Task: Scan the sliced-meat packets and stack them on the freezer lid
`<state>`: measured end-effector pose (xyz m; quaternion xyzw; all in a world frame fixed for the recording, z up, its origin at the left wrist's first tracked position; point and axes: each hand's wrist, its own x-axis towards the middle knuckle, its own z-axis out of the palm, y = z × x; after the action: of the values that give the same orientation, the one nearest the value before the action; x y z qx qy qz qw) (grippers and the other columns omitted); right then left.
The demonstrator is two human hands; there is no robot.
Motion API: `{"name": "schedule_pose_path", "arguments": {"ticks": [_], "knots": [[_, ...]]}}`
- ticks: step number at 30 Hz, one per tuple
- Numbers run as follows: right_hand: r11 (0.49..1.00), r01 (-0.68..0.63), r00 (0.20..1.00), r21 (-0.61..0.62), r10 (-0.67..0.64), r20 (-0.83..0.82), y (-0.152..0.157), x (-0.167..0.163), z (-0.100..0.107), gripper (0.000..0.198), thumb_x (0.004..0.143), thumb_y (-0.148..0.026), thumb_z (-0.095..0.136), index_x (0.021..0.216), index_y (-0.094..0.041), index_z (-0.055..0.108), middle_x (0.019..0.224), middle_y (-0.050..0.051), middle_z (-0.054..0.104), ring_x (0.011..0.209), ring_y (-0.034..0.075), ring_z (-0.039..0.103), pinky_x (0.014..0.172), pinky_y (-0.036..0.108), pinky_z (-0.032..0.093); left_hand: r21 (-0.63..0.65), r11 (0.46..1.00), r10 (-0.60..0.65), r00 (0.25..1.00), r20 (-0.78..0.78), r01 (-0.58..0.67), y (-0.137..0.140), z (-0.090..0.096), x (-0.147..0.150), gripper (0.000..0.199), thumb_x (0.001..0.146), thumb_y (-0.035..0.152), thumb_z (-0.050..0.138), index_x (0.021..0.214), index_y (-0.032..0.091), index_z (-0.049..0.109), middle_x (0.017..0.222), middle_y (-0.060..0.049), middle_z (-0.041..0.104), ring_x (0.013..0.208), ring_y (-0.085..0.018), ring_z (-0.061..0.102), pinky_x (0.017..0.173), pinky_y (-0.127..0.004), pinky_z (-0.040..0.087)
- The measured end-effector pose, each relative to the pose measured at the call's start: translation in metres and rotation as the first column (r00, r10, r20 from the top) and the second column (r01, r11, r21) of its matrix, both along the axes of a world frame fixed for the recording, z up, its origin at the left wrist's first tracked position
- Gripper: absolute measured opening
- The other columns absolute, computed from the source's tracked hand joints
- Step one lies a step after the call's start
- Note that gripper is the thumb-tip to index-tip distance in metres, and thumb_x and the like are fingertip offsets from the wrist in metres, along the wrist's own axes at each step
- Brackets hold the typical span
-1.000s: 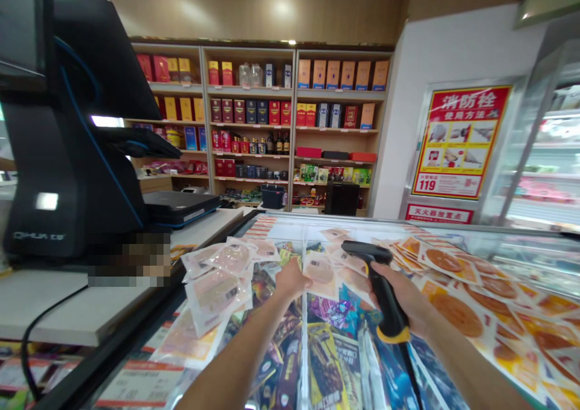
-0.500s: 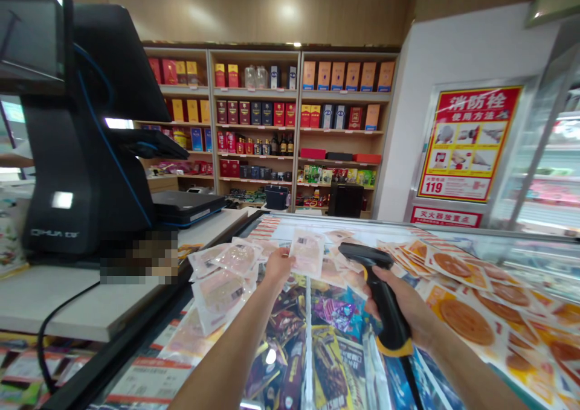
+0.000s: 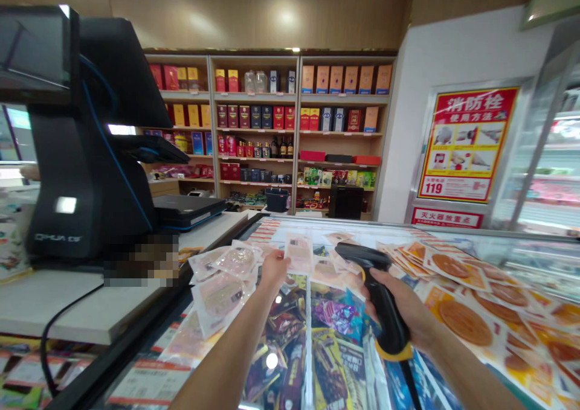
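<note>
My left hand (image 3: 274, 267) pinches the left edge of a flat, pale see-through packet (image 3: 299, 254) with a printed label. A black and yellow barcode scanner (image 3: 385, 307) is wrapped in my right hand (image 3: 401, 301); its head points left toward that packet, a short gap away. Left of my left hand lies a loose pile of similar clear packets (image 3: 222, 298) on the glass top. More pale packets (image 3: 328, 269) lie between my hands. To the right of the scanner spread many flat packets with round brown discs (image 3: 465, 321).
Under the glass of the freezer (image 3: 308, 343) lie colourful wrapped packs. A black checkout terminal (image 3: 86, 174) stands on the white counter (image 3: 67, 307) at left, with a flat black device (image 3: 188, 208) beside it. Shelves of boxes (image 3: 267, 117) line the back; a red poster (image 3: 469, 144) hangs right.
My left hand and the packet have shifted slightly left. The scanner stays in my right hand, almost in the same place. The view has tipped up a little.
</note>
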<state>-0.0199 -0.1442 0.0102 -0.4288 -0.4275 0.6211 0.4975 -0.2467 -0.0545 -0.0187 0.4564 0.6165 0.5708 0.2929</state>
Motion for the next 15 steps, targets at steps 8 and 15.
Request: {"name": "schedule_pose_path", "arguments": {"ticks": [8,15], "knots": [[0.999,-0.002,1.0,0.045,0.001,0.015,0.002,0.001,-0.002,0.028,0.067,-0.042,0.055,0.067,-0.014,0.055,0.054,-0.001,0.057,0.04,0.008,0.05,0.036,0.018,0.039,-0.008,0.998,0.053,0.986,-0.161,-0.055,0.002,-0.001,-0.008,0.011,0.063,0.013,0.049,0.071,0.015,0.057,0.063,-0.001,0.062,0.06,-0.013,0.059,0.051,-0.019,0.042],[0.983,0.171,0.982,0.068,-0.176,0.069,0.012,0.008,-0.003,0.023,0.065,-0.037,0.057,0.064,-0.014,0.052,0.05,0.0,0.057,0.038,0.008,0.051,0.036,0.018,0.04,-0.018,0.979,0.18,0.898,-0.402,-0.204,0.011,0.007,-0.045,0.015,0.064,0.018,0.051,0.075,0.017,0.06,0.075,-0.006,0.065,0.074,-0.018,0.06,0.059,-0.022,0.041]]}}
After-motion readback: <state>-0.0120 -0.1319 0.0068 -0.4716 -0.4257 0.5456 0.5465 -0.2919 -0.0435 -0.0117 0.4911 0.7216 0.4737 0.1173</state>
